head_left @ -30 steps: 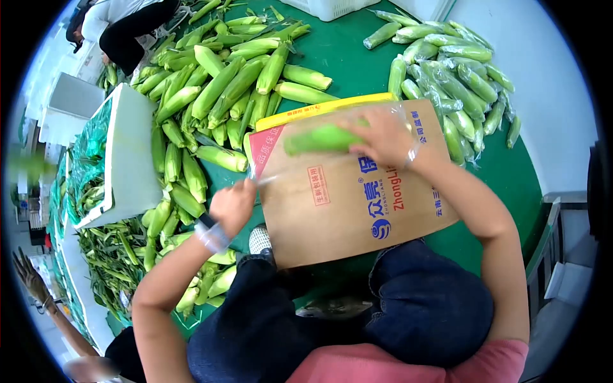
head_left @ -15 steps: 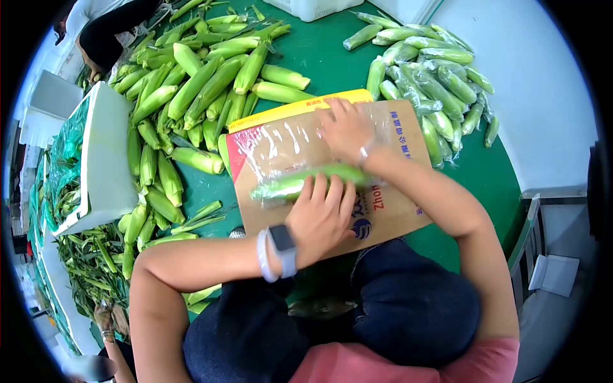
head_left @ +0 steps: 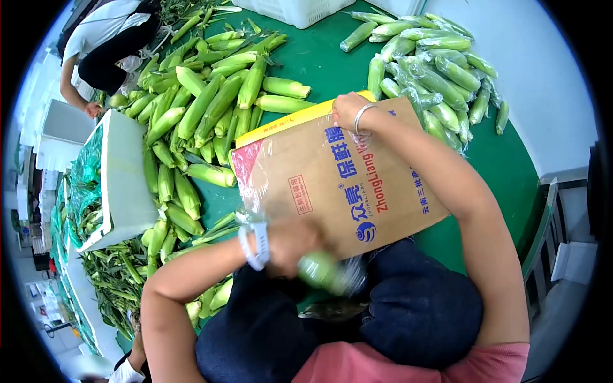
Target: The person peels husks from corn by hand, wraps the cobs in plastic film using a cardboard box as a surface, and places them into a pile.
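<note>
My left hand (head_left: 290, 241) grips a film-wrapped corn cob (head_left: 324, 271) at the near edge of a brown cardboard box (head_left: 357, 182) on my lap; the cob is blurred. Clear cling film covers the left half of the box top. My right hand (head_left: 348, 112) rests on the far edge of the box, fingers closed over the film end there; what it holds is unclear. A watch sits on my left wrist and a bangle on my right.
A big heap of husked corn (head_left: 204, 108) lies on the green table at left. Wrapped cobs (head_left: 434, 70) pile at the upper right. A white foam box (head_left: 124, 172) stands at left. Another person (head_left: 105, 48) bends at the top left.
My left hand rolled the wrapped cob off the box toward my lap. My right hand moved to the far edge of the box.
</note>
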`<move>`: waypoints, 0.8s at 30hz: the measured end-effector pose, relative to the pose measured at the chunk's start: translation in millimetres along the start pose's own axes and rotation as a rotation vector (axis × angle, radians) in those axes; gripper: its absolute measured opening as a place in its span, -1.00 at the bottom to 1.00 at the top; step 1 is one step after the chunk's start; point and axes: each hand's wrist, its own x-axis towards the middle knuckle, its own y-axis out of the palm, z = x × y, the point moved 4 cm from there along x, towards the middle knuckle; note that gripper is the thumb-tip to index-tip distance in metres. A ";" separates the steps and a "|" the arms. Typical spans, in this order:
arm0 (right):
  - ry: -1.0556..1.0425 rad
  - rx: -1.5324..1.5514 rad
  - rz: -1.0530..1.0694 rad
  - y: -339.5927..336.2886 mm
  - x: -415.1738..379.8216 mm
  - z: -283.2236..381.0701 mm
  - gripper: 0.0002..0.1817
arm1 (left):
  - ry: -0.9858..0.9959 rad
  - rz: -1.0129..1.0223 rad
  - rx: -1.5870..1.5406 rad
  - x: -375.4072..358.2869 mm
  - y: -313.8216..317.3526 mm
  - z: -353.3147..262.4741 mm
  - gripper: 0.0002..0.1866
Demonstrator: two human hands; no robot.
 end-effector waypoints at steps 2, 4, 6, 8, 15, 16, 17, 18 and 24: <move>0.005 0.050 -0.013 17.9 1.1 -12.6 -0.73 | -0.111 0.547 -0.196 -33.1 29.3 -20.9 -0.37; -0.182 0.143 -0.223 25.2 -18.0 -13.3 -0.79 | -0.234 0.439 -0.529 -66.2 22.6 -4.4 -0.20; -0.261 0.272 -0.248 28.8 -43.6 -15.6 -0.68 | -0.181 0.370 -1.119 -92.3 19.3 -1.3 -0.10; -0.318 0.258 -0.302 26.8 -69.3 -9.5 -0.62 | 0.106 0.178 -1.371 -95.9 19.6 -4.5 -0.08; -0.602 0.594 0.126 57.0 -142.8 84.8 -0.39 | -0.141 -0.980 -1.656 -123.8 5.5 -8.7 -0.36; -0.658 0.719 0.163 58.7 -148.8 108.4 -0.37 | -0.149 -1.154 -1.531 -119.1 -7.1 -5.6 -0.41; -0.686 0.927 0.233 67.4 -148.1 130.7 -0.32 | -0.160 -1.249 -1.423 -112.1 -22.8 -6.5 -0.43; -0.711 1.128 0.302 72.6 -145.6 148.6 -0.27 | -0.242 -1.433 -1.355 -98.1 -30.5 -6.4 -0.28; -0.422 1.044 0.198 55.2 -155.3 133.6 -0.52 | -0.339 -2.000 -0.514 -98.0 -61.5 -18.4 -0.56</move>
